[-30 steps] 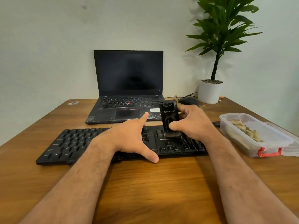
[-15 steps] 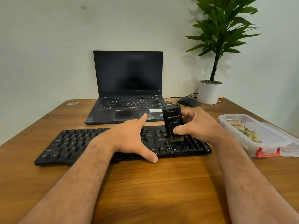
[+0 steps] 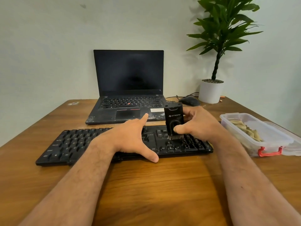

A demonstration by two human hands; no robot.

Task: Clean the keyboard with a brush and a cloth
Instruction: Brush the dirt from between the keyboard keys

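Right hand (image 3: 197, 123) grips the light, rigid brush (image 3: 174, 120) by its body; flat left hand (image 3: 130, 137) steadies the keyboard (image 3: 68, 144).

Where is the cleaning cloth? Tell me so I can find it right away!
Look at the right side of the wooden table, to the right of the black keyboard. There sits a clear plastic box with a red latch. The cloth is the crumpled yellowish-tan thing inside it, the only soft thing on the table.
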